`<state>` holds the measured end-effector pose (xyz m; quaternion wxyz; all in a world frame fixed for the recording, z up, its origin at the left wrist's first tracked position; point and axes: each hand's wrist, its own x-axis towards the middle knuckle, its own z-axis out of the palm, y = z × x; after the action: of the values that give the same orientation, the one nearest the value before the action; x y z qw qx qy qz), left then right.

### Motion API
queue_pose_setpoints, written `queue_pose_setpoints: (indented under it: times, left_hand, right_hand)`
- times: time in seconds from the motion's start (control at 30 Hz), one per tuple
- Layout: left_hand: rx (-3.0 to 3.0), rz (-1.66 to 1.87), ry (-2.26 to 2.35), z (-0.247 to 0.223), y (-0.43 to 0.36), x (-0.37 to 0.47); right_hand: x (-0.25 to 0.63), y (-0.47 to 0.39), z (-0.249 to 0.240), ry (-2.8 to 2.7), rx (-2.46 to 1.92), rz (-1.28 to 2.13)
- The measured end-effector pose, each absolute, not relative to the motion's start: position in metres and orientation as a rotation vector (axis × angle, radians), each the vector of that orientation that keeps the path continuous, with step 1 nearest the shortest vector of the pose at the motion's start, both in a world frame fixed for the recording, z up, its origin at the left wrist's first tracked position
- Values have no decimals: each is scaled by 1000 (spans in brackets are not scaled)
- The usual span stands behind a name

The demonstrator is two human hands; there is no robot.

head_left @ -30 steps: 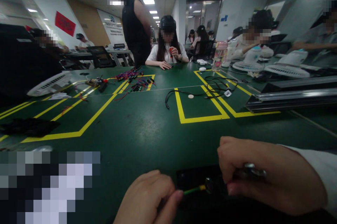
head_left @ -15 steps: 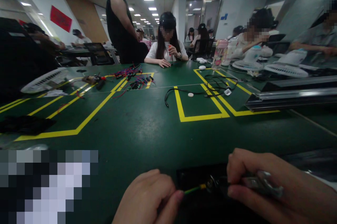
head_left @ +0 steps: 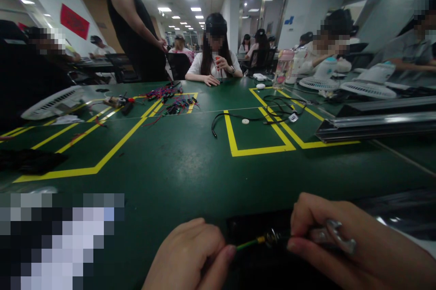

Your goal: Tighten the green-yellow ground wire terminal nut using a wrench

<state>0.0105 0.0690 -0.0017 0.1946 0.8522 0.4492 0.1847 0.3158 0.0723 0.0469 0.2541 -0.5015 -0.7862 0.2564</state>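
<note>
At the bottom of the view, my left hand (head_left: 190,251) is closed in a pinch on a thin green wire (head_left: 248,243). The wire runs right to a yellow end piece beside a small round metal part (head_left: 271,237). My right hand (head_left: 340,222) is closed around a silver wrench (head_left: 344,237), whose open jaw sticks out toward the palm. The wrench's other end lies by the round metal part, but the dark background hides how they meet. Beneath both hands is a black piece (head_left: 243,223) on the green table (head_left: 184,181).
Yellow tape (head_left: 262,151) marks areas on the table. A black cable (head_left: 218,120), a small white disc (head_left: 245,121) and bundled coloured wires (head_left: 166,95) lie farther off. Dark metal profiles (head_left: 374,124) sit at right. A person (head_left: 214,61) sits opposite; another stands at left.
My right hand and the wrench have moved slightly left, and the wrench's jaw has turned a little. My left hand still pinches the wire. The standing person has shifted left in view.
</note>
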Motion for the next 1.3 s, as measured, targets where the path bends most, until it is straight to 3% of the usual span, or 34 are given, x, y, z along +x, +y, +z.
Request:
queue_pose_setpoints:
  times: [0.33,0.73,1.1,1.3]
  left_hand:
    - [2405,508,1242,-1,70,12]
    - [2396,476,1255,-5,73,9]
    - [2362,517,1249,-3,71,11]
    - [2384,523,1233,-2,73,12]
  right_hand:
    - [317,89,71,-2334,-1189,774]
    - [323,126,88,-2682,-630,831]
    - [324,81,79,-2085,-1344,813]
    - [320,73,48,-2124,-1356,603]
